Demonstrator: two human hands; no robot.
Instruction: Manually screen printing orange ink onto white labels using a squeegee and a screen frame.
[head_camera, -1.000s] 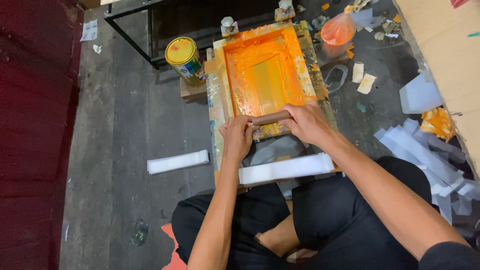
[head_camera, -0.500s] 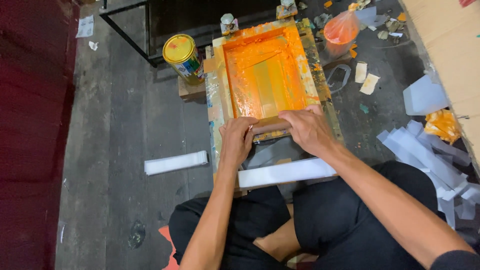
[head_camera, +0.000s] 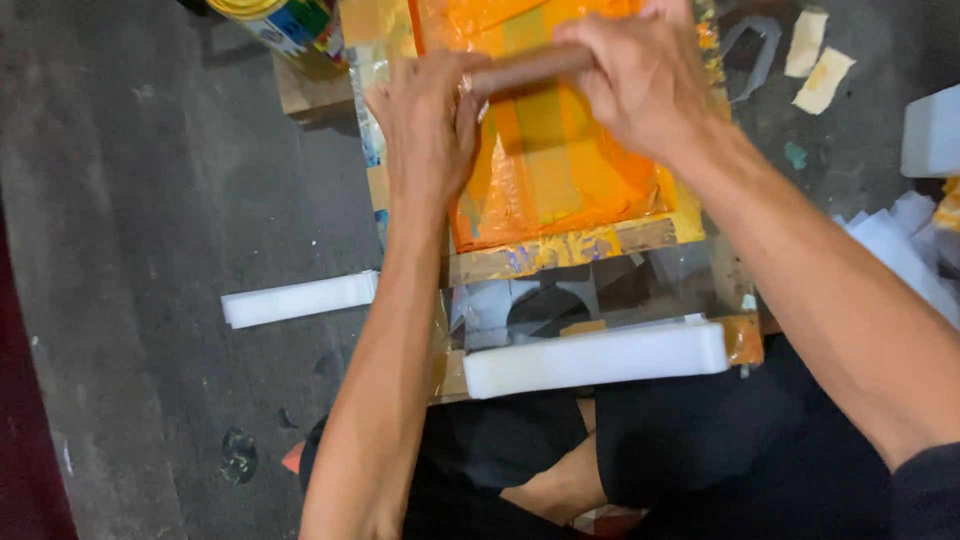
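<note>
Dark concrete floor (head_camera: 150, 200) all around — left hand (head_camera: 425, 125) and right hand (head_camera: 640, 80) curled shut on brown squeegee handle (head_camera: 530, 68), upper centre, over orange-inked screen frame (head_camera: 560, 180); white foam block (head_camera: 595, 358) below, paint can (head_camera: 285, 20) upper left.

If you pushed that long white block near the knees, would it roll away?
Probably not: the white block has flat sides and square corners, so it would likely slide. It looks like foam, so it is probably light for its size, and it looks stiff, lying straight.

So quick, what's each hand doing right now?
Left hand: closed on one end of the wooden bar.
Right hand: closed on its other end.
</note>
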